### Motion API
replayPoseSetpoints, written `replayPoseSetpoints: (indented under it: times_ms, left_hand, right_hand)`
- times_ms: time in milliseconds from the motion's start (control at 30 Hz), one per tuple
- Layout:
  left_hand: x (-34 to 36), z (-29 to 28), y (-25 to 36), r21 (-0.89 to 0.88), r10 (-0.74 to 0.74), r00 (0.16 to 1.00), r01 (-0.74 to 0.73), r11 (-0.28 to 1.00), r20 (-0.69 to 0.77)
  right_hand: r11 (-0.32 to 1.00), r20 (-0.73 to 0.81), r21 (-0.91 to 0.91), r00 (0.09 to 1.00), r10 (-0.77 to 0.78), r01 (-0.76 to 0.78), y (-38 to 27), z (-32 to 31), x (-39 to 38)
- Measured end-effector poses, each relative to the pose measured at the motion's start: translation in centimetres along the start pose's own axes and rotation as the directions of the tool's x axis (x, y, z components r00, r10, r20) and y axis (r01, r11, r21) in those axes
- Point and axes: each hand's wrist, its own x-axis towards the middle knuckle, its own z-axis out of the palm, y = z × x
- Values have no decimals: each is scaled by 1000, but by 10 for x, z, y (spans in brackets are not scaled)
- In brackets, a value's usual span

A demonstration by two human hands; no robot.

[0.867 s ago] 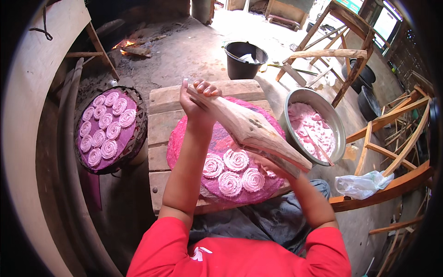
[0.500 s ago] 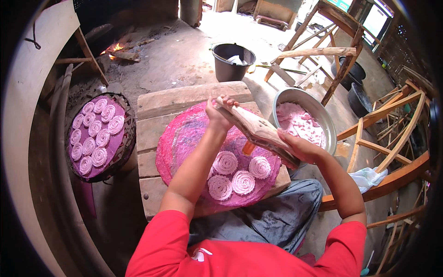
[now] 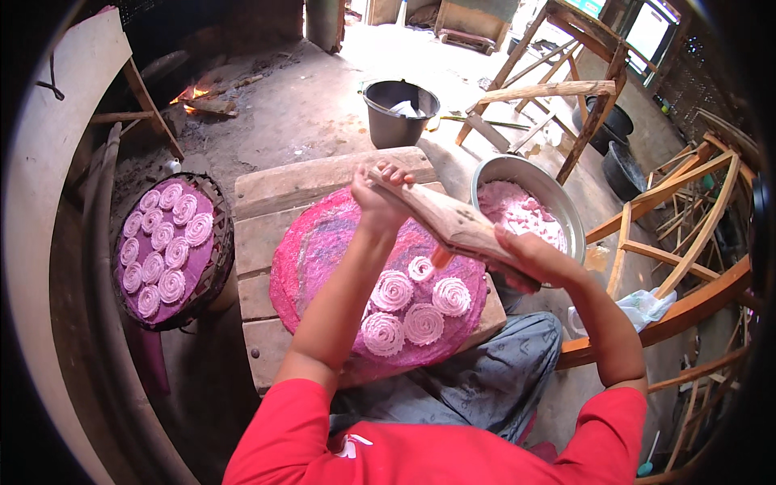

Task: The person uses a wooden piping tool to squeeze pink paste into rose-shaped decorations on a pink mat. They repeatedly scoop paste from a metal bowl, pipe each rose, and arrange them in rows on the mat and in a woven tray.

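Both hands clamp a wooden press [image 3: 453, 226], left hand [image 3: 378, 198] at its far end, right hand [image 3: 529, 257] nearer. Below, pink dough spirals [image 3: 404, 303] lie on a pink mat [image 3: 315, 250] on the bench [image 3: 263, 242]

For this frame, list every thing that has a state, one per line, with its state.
Wooden press: held in both hands, tilted over the mat.
Left hand: gripping the press's far end.
Right hand: gripping its near end.
Pink mat: partly filled, five coils.
Round tray: full of coils.
Metal basin: holds pink dough.
Fire: burning.
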Motion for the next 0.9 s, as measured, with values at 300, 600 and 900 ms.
replayPoseSetpoints:
  times_ms: [300,600,900]
  left_hand:
    - [-13,13,4,18,45,988,-43,999,-148]
    - [29,-14,-16,-32,-89,996,89,995,21]
    - [-5,-5,-11,933,-256,965,36,358,62]
  right_hand:
    - [985,27,122,992,-124,120,13,11,-2]
    - [973,-207,74,958,-198,217,37,13,21]
    - [936,-127,268,972,-200,228,50,-10,-13]
